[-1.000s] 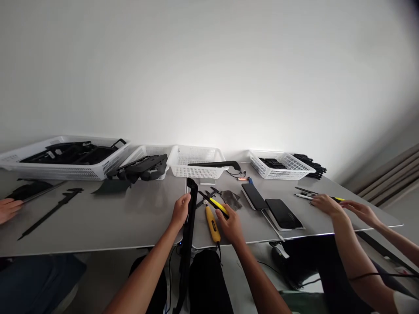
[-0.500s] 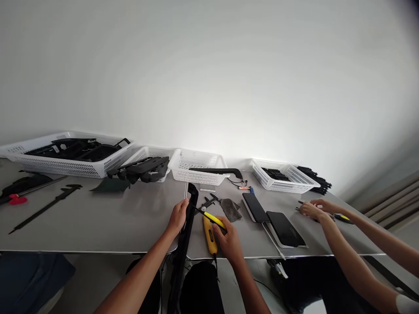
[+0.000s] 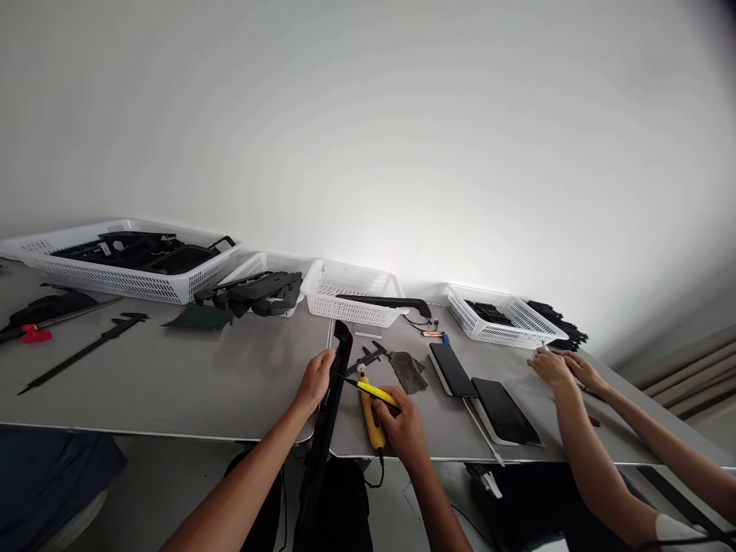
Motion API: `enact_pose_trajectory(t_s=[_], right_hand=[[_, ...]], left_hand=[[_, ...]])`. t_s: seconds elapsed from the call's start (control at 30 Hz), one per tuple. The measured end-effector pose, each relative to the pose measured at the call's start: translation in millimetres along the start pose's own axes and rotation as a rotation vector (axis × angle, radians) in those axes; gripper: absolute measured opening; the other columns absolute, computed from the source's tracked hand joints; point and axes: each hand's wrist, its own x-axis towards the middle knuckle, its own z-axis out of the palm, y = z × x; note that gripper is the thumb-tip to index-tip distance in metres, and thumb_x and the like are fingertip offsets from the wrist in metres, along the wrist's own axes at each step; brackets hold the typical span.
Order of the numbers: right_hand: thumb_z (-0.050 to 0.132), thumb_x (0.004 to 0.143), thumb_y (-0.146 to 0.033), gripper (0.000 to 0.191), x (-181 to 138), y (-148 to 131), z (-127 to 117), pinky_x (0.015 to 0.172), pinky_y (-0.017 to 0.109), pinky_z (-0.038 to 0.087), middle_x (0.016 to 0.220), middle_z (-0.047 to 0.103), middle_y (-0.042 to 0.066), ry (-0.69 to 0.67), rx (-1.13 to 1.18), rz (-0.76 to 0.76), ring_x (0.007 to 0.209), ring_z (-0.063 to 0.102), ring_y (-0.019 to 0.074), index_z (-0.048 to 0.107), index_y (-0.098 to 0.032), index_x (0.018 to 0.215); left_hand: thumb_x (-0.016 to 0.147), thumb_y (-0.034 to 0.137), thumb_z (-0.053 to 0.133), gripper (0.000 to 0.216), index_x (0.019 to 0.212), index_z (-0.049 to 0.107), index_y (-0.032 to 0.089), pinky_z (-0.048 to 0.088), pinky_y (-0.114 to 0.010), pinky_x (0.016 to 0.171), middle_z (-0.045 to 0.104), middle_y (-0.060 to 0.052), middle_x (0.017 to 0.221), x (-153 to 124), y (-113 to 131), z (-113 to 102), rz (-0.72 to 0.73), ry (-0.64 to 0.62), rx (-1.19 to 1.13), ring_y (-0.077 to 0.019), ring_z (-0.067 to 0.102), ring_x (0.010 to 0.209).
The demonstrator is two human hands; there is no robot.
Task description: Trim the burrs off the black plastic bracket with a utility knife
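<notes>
My left hand (image 3: 315, 379) grips a long black plastic strip (image 3: 325, 429), curved at its top end, standing across the table edge and running down between my legs. In my right hand (image 3: 404, 425) is a slim tool with a ribbed yellow handle (image 3: 376, 394); its thin dark tip points left and meets or nearly meets the strip. Beneath that hand lies a corded yellow power tool (image 3: 373, 425). A small caliper (image 3: 368, 359) and a crumpled grey cloth (image 3: 408, 372) are just beyond it. The strip's lower end leaves the frame.
White baskets with black parts (image 3: 182, 290) line the wall; one black part overhangs the middle basket (image 3: 356, 310). Two dark phone-like devices (image 3: 451, 370) lie to the right. A larger caliper (image 3: 86, 353) lies left. A co-worker's hands (image 3: 555, 366) are at the far right.
The view has shifted slightly. My hands keep their hold, the yellow-handled tool staying against or near the strip. The co-worker's hands have moved up toward the right basket.
</notes>
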Motion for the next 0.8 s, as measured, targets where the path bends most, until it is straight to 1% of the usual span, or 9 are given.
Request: enact_pose_trajectory(t_s=[0.07,0.13,0.2,0.33,0.47,0.63,0.7,0.8], right_hand=[[0.060,0.097,-0.040,0.029,0.2,-0.2,-0.1,0.076,0.027,0.051,0.098,0.074,0.006,-0.009,0.010,-0.011,0.087,0.066,0.0199,0.076,-0.019,0.107],[0.059,0.099,-0.042,0.030,0.4,-0.2,0.3,0.079,0.027,0.051,0.100,0.074,0.006,-0.016,0.016,-0.020,0.090,0.067,0.0202,0.076,-0.020,0.110],[0.060,0.099,-0.042,0.029,0.4,-0.2,0.7,0.081,0.027,0.051,0.100,0.074,0.006,-0.028,0.018,-0.022,0.091,0.067,0.0205,0.076,-0.021,0.110],[0.060,0.098,-0.040,0.028,-0.2,-0.1,1.3,0.080,0.027,0.051,0.098,0.074,0.006,-0.037,0.021,-0.014,0.090,0.068,0.0203,0.077,-0.021,0.108],[0.063,0.096,-0.042,0.028,0.2,1.6,2.1,0.081,0.028,0.052,0.099,0.075,0.007,-0.005,0.020,-0.012,0.092,0.069,0.0214,0.078,-0.020,0.104],[0.058,0.098,-0.043,0.033,1.7,5.5,2.9,0.082,0.029,0.052,0.103,0.075,0.009,0.098,0.006,0.025,0.093,0.069,0.0229,0.076,-0.017,0.108],[0.059,0.097,-0.042,0.032,1.8,6.1,2.7,0.080,0.029,0.052,0.103,0.075,0.009,0.105,0.002,0.037,0.092,0.069,0.0229,0.076,-0.017,0.106],[0.061,0.092,-0.038,0.026,1.7,5.7,1.6,0.079,0.028,0.050,0.095,0.074,0.007,0.085,-0.004,0.048,0.088,0.068,0.0218,0.076,-0.017,0.097]], left_hand=[[0.095,0.072,0.046,0.069,0.117,0.076,0.015,0.049,-0.044,0.109,0.078,-0.014,0.123,0.3,0.3,0.3,-0.009,-0.002,0.001,-0.0339,0.067,0.124],[0.094,0.075,0.045,0.071,0.116,0.076,0.015,0.048,-0.045,0.111,0.077,-0.015,0.125,0.5,0.0,0.7,-0.017,-0.005,0.005,-0.0346,0.066,0.126],[0.093,0.078,0.043,0.075,0.116,0.076,0.014,0.048,-0.046,0.111,0.077,-0.016,0.125,0.5,-0.7,0.9,-0.023,-0.005,0.009,-0.0351,0.067,0.126],[0.093,0.081,0.040,0.081,0.118,0.075,0.013,0.048,-0.048,0.110,0.078,-0.018,0.123,0.3,-2.2,0.9,-0.030,0.001,0.012,-0.0354,0.069,0.122],[0.091,0.083,0.041,0.080,0.115,0.076,0.015,0.048,-0.047,0.111,0.077,-0.017,0.126,0.1,-2.4,0.9,-0.034,0.012,0.011,-0.0355,0.068,0.125],[0.092,0.081,0.042,0.078,0.114,0.077,0.015,0.050,-0.045,0.109,0.079,-0.016,0.121,0.2,-2.2,0.9,-0.032,0.012,0.008,-0.0346,0.069,0.122],[0.092,0.081,0.043,0.077,0.114,0.077,0.015,0.049,-0.045,0.109,0.079,-0.016,0.121,0.6,-2.8,1.1,-0.033,0.015,0.008,-0.0346,0.069,0.122],[0.092,0.080,0.044,0.076,0.113,0.077,0.015,0.048,-0.044,0.111,0.078,-0.017,0.122,1.6,-4.3,1.5,-0.036,0.025,0.006,-0.0344,0.068,0.124]])
